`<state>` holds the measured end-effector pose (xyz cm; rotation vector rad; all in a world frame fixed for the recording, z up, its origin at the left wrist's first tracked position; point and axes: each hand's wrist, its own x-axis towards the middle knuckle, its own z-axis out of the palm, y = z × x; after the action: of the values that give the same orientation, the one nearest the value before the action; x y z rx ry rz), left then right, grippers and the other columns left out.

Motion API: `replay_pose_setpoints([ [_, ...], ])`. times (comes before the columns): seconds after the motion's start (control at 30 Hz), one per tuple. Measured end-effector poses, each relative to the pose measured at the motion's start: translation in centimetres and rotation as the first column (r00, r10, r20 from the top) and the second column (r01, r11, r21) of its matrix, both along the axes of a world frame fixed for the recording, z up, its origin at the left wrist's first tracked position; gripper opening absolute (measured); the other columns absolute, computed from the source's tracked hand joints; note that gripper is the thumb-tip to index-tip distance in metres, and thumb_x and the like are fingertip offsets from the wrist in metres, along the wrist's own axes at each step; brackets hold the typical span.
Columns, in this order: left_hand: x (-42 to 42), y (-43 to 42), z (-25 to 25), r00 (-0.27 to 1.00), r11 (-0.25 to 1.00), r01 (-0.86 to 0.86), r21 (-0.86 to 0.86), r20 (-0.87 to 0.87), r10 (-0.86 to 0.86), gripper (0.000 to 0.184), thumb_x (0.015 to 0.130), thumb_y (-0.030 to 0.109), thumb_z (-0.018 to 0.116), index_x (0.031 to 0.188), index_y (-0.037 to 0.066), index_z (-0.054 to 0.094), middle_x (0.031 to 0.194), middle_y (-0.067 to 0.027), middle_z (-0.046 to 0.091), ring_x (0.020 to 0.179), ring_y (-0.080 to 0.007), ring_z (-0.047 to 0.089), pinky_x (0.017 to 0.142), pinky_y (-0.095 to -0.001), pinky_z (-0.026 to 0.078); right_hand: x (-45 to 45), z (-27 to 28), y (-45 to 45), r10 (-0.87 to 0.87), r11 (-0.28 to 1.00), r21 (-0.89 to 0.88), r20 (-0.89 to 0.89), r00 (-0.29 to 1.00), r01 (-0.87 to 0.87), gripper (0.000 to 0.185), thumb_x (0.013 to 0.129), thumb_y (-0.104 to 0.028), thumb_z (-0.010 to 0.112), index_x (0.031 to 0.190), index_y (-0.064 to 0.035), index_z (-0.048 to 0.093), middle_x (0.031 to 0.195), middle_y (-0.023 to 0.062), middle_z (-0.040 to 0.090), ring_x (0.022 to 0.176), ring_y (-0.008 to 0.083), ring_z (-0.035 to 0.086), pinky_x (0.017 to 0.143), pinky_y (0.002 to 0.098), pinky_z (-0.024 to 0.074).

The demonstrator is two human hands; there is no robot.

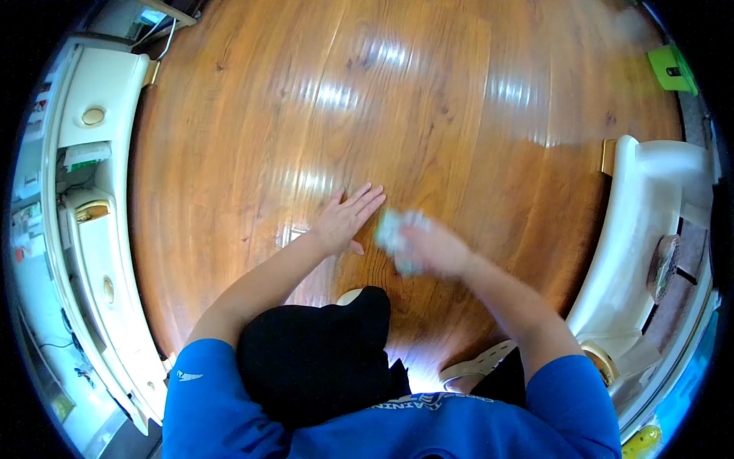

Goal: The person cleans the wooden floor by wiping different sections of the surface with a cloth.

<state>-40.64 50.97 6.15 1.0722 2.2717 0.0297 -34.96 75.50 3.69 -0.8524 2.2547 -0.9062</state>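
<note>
My left hand lies flat on the glossy wooden floor, fingers spread and nothing in it. Just to its right, my right hand is closed on a pale, whitish-green cloth, blurred by motion, at floor level. The cloth is bunched under and ahead of the fingers, a short gap from the left fingertips.
White drawers with round knobs line the left side. A white piece of furniture curves along the right. At the upper right sits a green container. My black-clad knee and a light shoe are below.
</note>
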Motion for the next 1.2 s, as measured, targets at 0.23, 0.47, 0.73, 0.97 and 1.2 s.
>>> replay_pose_setpoints([
  [0.23, -0.4, 0.0, 0.0, 0.989, 0.984, -0.143, -0.106, -0.062, 0.137, 0.131, 0.054, 0.057, 0.082, 0.150, 0.003, 0.010, 0.158, -0.0100, 0.010, 0.145, -0.0269, 0.012, 0.112, -0.0525, 0.023, -9.9, -0.7, 0.2, -0.444, 0.828, 0.051, -0.549, 0.708, 0.559, 0.057, 0.067, -0.022, 0.075, 0.120, -0.0218, 0.056, 0.128, 0.0123, 0.049, 0.126, 0.0296, 0.042, 0.098, 0.0489, 0.0384],
  [0.47, -0.4, -0.5, 0.3, 0.987, 0.987, -0.153, -0.052, -0.051, 0.151, 0.132, 0.053, 0.055, 0.083, 0.149, 0.002, 0.010, 0.157, -0.0115, 0.010, 0.145, -0.0286, 0.012, 0.111, -0.0549, 0.023, 10.5, 1.1, -2.9, 0.030, 0.999, -0.016, -0.301, 0.953, -0.037, 0.031, 0.083, -0.021, 0.058, 0.114, -0.0151, 0.059, 0.126, 0.0083, 0.053, 0.130, 0.0268, 0.042, 0.107, 0.0485, 0.0342],
  [0.73, -0.8, -1.2, -0.4, 0.992, 0.992, -0.126, -0.005, -0.033, 0.126, 0.136, 0.046, 0.050, 0.087, 0.149, 0.003, 0.011, 0.157, -0.0100, 0.013, 0.145, -0.0268, 0.013, 0.111, -0.0533, 0.024, -7.7, 0.0, -2.0, 0.026, 1.000, 0.003, -0.496, 0.868, -0.029, 0.046, 0.072, -0.026, 0.072, 0.115, -0.0217, 0.057, 0.119, 0.0066, 0.056, 0.119, 0.0240, 0.049, 0.104, 0.0428, 0.0382],
  [0.97, -1.0, -0.9, 0.2, 0.993, 0.992, -0.119, -0.034, -0.026, 0.118, 0.134, 0.049, 0.052, 0.086, 0.149, 0.003, 0.012, 0.157, -0.0093, 0.012, 0.145, -0.0262, 0.012, 0.112, -0.0529, 0.023, -4.3, -0.4, -4.2, -0.246, 0.929, 0.106, -0.540, 0.805, 0.355, 0.065, 0.064, -0.024, 0.078, 0.124, -0.0172, 0.053, 0.127, 0.0118, 0.049, 0.124, 0.0339, 0.043, 0.099, 0.0542, 0.0341],
  [1.2, -1.4, -1.0, 0.9, 0.995, 0.993, -0.101, -0.066, -0.008, 0.101, 0.133, 0.051, 0.054, 0.085, 0.150, 0.004, 0.011, 0.158, -0.0082, 0.010, 0.145, -0.0250, 0.011, 0.113, -0.0516, 0.022, 6.2, 0.4, -2.7, 0.281, 0.955, 0.030, -0.404, 0.871, -0.295, 0.035, 0.080, -0.020, 0.060, 0.115, -0.0191, 0.059, 0.122, 0.0051, 0.055, 0.126, 0.0235, 0.044, 0.106, 0.0463, 0.0367],
])
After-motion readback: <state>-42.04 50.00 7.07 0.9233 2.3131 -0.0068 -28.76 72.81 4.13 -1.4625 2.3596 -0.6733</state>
